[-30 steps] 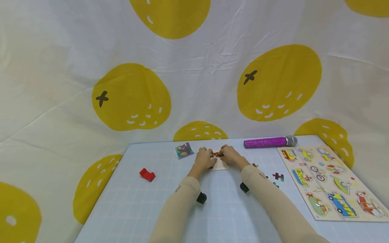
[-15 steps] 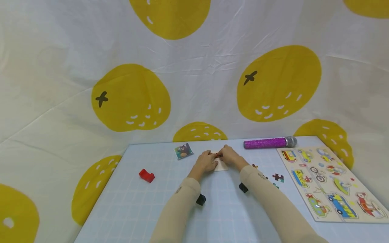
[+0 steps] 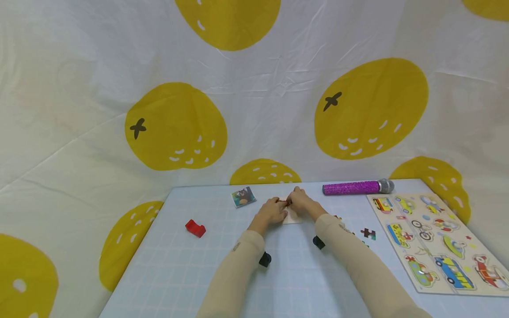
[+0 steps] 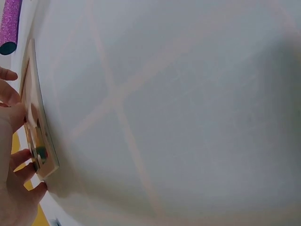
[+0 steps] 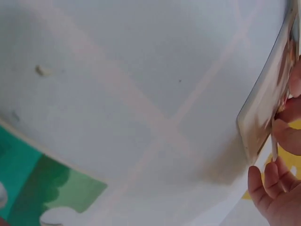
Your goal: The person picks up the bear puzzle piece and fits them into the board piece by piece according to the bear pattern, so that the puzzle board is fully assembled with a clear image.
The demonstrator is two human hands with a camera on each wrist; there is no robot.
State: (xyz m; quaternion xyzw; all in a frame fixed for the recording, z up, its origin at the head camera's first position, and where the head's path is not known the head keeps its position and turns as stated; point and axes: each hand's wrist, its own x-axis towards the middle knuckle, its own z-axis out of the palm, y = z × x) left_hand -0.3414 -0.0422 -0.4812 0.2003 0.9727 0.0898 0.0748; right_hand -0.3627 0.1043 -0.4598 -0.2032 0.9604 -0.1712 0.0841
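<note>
Mustard-yellow fruit prints cover the pale cloth backdrop [image 3: 254,123] behind a light-blue checked table [image 3: 159,274], where a person leans both arms toward one small wooden jigsaw tray [image 3: 293,217]. It's mostly hidden under the hands, so I can't count the pieces inside or make out its long axis; it lies flat, near edge crosswise to the person. From the left wrist, a green and red patch [image 4: 41,151] shows near its left end. The left hand [image 3: 273,211] touches that end, fingers bent; the right hand [image 3: 302,204] reaches in from the tray's right, fingertips down. Whether either one grips anything, I can't tell.

Left of the tray sit one picture card [image 3: 243,197], slightly beyond it, and one red block [image 3: 195,228], nearer the person. Beyond it to the right lies one purple glitter microphone [image 3: 351,188], cut off in the left wrist view. Right of the tray are one peg puzzle board [image 3: 431,251] and some loose jigsaw pieces [image 3: 368,233], uncountable because the right sleeve [image 3: 351,258] covers part of them.
</note>
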